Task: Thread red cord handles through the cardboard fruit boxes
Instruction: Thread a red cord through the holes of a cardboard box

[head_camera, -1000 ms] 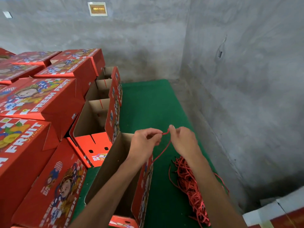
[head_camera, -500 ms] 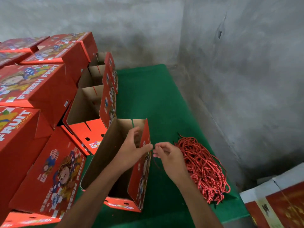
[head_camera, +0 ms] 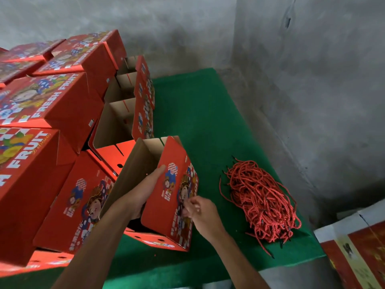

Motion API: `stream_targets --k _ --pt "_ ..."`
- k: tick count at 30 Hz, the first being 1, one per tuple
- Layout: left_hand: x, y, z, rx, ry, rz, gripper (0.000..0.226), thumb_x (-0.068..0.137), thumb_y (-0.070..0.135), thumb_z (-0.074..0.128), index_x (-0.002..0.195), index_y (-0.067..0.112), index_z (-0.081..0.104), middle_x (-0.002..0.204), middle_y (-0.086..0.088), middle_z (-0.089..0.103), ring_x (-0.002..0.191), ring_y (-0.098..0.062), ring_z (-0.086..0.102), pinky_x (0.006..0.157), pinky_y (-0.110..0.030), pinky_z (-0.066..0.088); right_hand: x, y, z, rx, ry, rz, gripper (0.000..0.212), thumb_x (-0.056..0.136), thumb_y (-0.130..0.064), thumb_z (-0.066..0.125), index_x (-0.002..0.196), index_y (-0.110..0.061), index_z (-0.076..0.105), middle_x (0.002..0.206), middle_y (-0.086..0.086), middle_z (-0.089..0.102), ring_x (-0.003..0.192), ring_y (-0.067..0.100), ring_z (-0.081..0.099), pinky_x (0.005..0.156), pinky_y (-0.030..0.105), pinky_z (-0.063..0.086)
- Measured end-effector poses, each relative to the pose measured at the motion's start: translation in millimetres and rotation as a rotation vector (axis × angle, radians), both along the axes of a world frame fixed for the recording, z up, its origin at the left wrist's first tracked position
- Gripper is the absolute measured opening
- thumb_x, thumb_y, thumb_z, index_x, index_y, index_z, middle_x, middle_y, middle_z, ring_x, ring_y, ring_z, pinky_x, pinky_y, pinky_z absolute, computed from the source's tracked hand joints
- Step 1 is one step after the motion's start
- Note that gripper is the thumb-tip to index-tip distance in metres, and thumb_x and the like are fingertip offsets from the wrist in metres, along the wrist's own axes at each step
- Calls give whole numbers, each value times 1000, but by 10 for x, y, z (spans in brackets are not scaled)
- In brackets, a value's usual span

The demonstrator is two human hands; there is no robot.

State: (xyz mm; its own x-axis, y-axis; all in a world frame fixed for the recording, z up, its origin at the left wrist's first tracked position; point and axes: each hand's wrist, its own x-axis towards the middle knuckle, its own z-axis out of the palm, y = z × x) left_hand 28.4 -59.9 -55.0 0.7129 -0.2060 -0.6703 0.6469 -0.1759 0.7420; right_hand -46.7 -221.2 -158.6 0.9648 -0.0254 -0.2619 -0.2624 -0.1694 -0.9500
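An open red cardboard fruit box (head_camera: pixel 166 197) stands tilted on the green surface (head_camera: pixel 208 122), between the hands. The left hand (head_camera: pixel 145 190) reaches inside it, thumb curled over the printed wall's top edge, gripping that wall. The right hand (head_camera: pixel 198 209) presses against the outside of the same wall with fingertips pinched together; whether they hold a cord cannot be told. The pile of red cord handles (head_camera: pixel 262 201) lies on the surface just right of the right hand, apart from it. More red fruit boxes (head_camera: pixel 52 105) are stacked left.
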Motion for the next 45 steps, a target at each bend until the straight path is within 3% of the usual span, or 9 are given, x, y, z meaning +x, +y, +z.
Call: stream_targets --k 6,12,23,28,32,34,37,41,45 --pt "35 90 22 38 -21 -9 60 92 71 47 126 25 65 112 -9 76 100 -30 75 94 -47 57 15 54 55 -88 -68 65 22 107 -27 53 116 -11 66 102 -3 73 90 3 72 82 19 58" --pt "43 157 -9 44 -31 -5 62 91 75 43 124 27 65 106 -5 78 94 -25 76 73 -37 61 36 77 113 -109 -106 69 23 108 -28 53 117 -10 66 102 -3 74 91 4 72 82 19 58" --pt "43 220 -20 16 -20 -47 69 82 82 48 124 31 64 114 -8 76 104 -29 74 90 -48 58 -58 87 39 -189 -129 128 24 109 -27 50 120 -10 64 105 0 74 89 0 70 72 9 53" --pt "8 117 -50 -17 -1 -73 70 81 84 48 124 31 63 115 -6 76 104 -28 74 86 -45 60 -62 76 -6 -215 -146 133 22 108 -28 52 115 -12 66 100 -5 73 86 6 71 77 22 59" --pt "1 21 -94 33 118 -116 101 79 92 34 125 9 67 122 -20 70 117 -37 67 97 -46 55 -101 53 -92 -144 -138 19 21 105 -25 59 108 -9 72 98 -3 76 87 4 72 81 21 59" --pt "-53 -19 -119 123 134 -183 88 91 81 34 122 6 68 124 -22 69 117 -37 66 95 -43 56 -138 43 -135 -121 -129 -16 20 104 -24 62 105 -9 76 97 -3 77 86 4 73 80 22 58" --pt "-127 -72 -218 412 -38 -439 31 105 34 51 112 10 69 117 -12 73 105 -24 71 102 -46 54 -180 99 -170 -74 -131 -27 22 104 -25 61 107 -9 77 101 -5 78 90 5 73 84 27 60" --pt "-101 -92 -356 514 -87 -483 28 101 24 59 119 3 64 115 -13 71 106 -27 70 101 -47 54 -191 122 -203 -24 -136 -67 22 105 -25 61 108 -11 78 103 -9 78 94 4 74 86 31 61" --pt "-62 -57 -425 479 -24 -368 35 98 20 64 128 2 60 122 -17 67 114 -33 65 104 -50 51 -192 128 -216 4 -116 -37 20 103 -28 64 111 -15 77 105 -11 78 98 4 73 87 27 60"
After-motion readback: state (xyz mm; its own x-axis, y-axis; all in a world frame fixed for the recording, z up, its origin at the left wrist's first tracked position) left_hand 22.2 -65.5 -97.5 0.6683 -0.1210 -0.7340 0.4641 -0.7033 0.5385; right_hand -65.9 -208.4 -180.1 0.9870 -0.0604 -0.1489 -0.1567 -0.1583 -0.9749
